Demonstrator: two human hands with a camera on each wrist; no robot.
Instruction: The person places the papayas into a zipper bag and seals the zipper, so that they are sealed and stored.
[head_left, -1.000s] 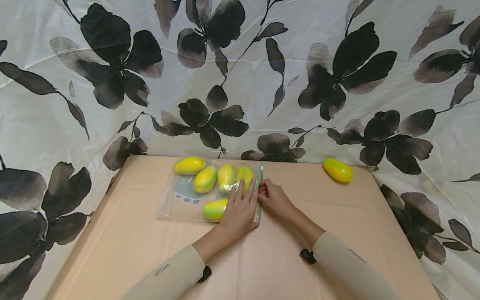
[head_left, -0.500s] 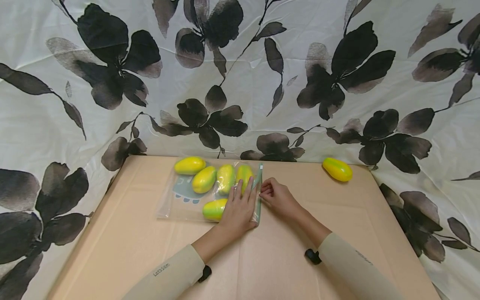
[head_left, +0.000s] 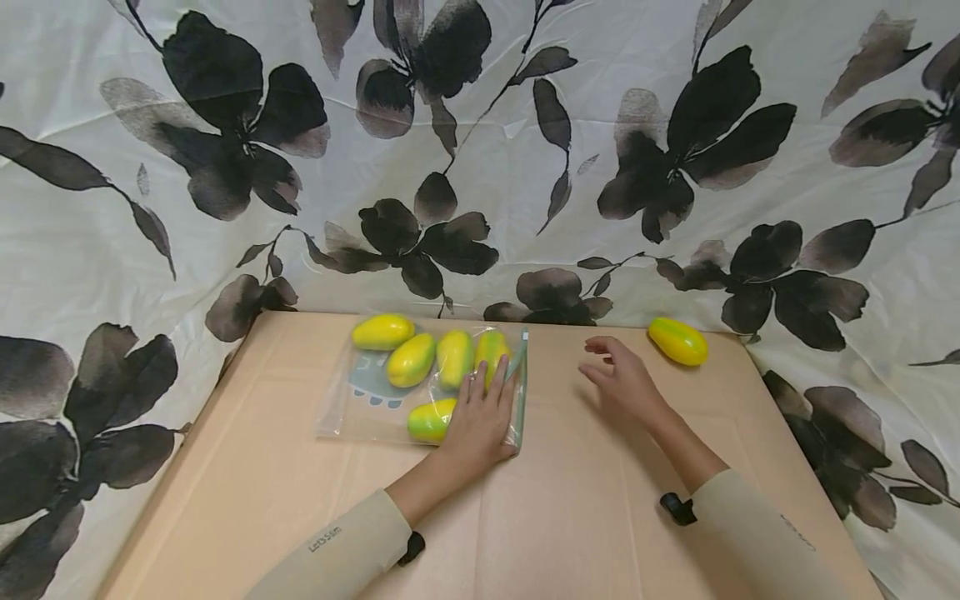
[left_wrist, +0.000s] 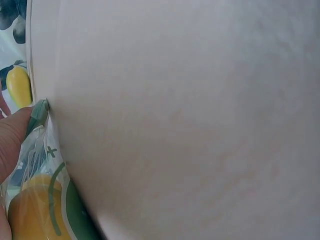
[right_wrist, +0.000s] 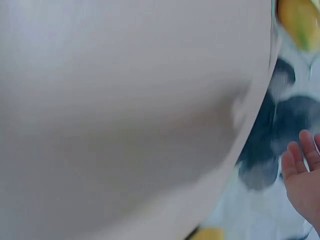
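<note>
A clear zip bag (head_left: 375,423) with a blue-grey print and a green zip edge lies flat at the back of the table, left of centre. Several yellow-green oval fruits (head_left: 411,361) are inside it. My left hand (head_left: 478,417) rests on the bag's right part with fingers extended, partly covering the lower fruit (head_left: 431,421). In the left wrist view, the thumb (left_wrist: 14,137) lies against the green zip edge (left_wrist: 38,115). My right hand (head_left: 621,379) holds nothing, fingers loosely bent, between the bag and a single loose yellow-green fruit (head_left: 677,342) at the back right.
The table top (head_left: 570,508) is a light tan board with faint crease lines. Behind it and at both sides hangs a white cloth (head_left: 540,208) printed with dark flowers. The loose fruit sits near the board's back right corner.
My right hand has left the bag's zip edge and moved right toward the loose fruit, its fingers loosening. The left hand and the bag have stayed in place.
</note>
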